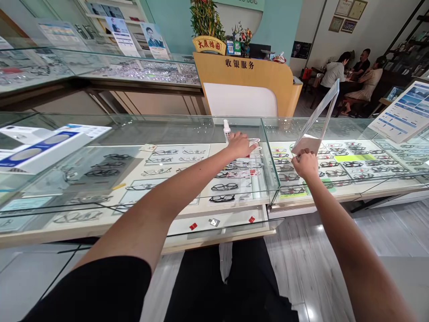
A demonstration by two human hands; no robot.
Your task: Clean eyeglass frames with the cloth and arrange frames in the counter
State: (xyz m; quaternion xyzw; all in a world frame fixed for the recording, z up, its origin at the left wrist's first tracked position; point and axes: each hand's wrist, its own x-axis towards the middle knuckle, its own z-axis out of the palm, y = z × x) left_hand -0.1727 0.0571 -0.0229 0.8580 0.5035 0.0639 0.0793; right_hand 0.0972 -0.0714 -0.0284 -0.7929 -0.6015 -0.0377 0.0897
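My left hand (pixel 239 145) reaches over the glass display counter (pixel 187 127), palm down. A pale, clear-framed pair of eyeglasses (pixel 255 141) shows between its thumb and fingers, though the hand covers part of it. Just beyond that hand stands a white spray bottle (pixel 227 130), upright. My right hand (pixel 305 164) is closed around the lower edge of a tilted panel in a pale frame (pixel 320 114), which looks like a tabletop mirror. Under the glass, dark eyeglasses (pixel 222 198) lie in rows near both hands.
An open drawer (pixel 231 223) with small red packets juts out toward me. A glass divider (pixel 270 156) splits the counter. Box-like displays (pixel 43 150) stand left, and a printed sign (pixel 404 112) leans right. Beyond is a wooden cashier desk (pixel 248 74); several people sit farther back.
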